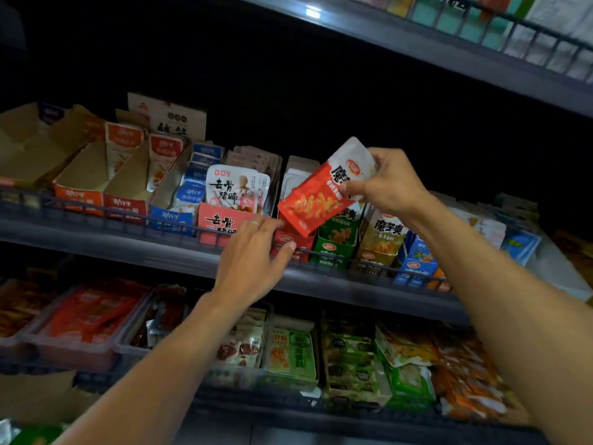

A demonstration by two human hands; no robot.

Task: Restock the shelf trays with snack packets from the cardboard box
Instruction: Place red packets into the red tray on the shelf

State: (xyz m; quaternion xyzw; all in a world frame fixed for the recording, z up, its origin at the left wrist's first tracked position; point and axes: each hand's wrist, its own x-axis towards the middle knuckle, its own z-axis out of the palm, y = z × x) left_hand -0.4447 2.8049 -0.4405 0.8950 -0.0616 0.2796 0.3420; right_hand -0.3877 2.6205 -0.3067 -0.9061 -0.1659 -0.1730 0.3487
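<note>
My right hand (390, 183) pinches a red and white snack packet (321, 195) by its upper end, tilted above a red display tray (293, 240) on the middle shelf. My left hand (253, 258) rests with fingers spread on the wire rail in front of that red tray, thumb near its front, holding nothing. A green tray (337, 239) and a tan tray (382, 239) of similar packets stand just to the right. No cardboard box shows in the head view.
The middle shelf rail (128, 220) fronts orange, blue and pink trays (221, 220) on the left, blue boxes (417, 261) on the right. Clear bins of packets (83, 319) fill the lower shelf. An upper shelf (481, 56) overhangs, with dark space beneath.
</note>
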